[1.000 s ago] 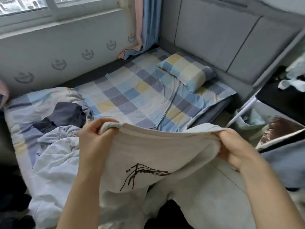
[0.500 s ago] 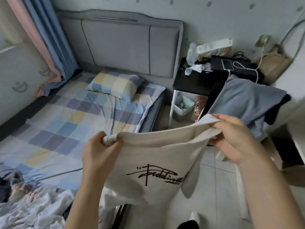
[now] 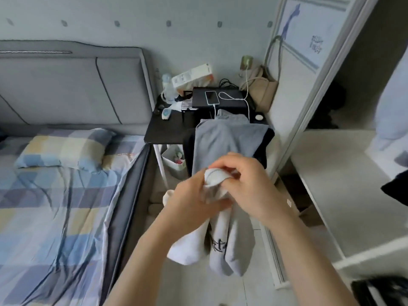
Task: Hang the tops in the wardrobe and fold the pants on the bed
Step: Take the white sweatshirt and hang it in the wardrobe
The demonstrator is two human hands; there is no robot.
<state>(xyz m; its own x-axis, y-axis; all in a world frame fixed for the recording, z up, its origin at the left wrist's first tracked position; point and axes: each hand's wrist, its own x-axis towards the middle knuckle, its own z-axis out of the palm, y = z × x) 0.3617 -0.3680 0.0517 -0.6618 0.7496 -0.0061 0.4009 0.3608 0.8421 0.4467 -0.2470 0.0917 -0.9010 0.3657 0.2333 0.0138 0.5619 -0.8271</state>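
- We now bunch the white top [image 3: 217,244] at chest height, left hand [image 3: 189,202] and right hand [image 3: 249,186] both gripping its gathered neck; a second ago it was spread wide over the bed [image 3: 55,195].
- We have turned to the open wardrobe [image 3: 331,173], so hanging looks next.
- The top's black script is creased, unreadable.
- Grey pants [image 3: 225,140] drape beyond, unfolded.

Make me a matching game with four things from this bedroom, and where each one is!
Things:
1. white top
2. phone
3. checked pillow
4. small bin

Places:
A. under the black bedside table
B. at the head of the bed
C. bunched in both hands, left hand and right hand
D. on top of the black box on the table, plugged into a cable

Pairs: 1-C, 2-D, 3-B, 4-A
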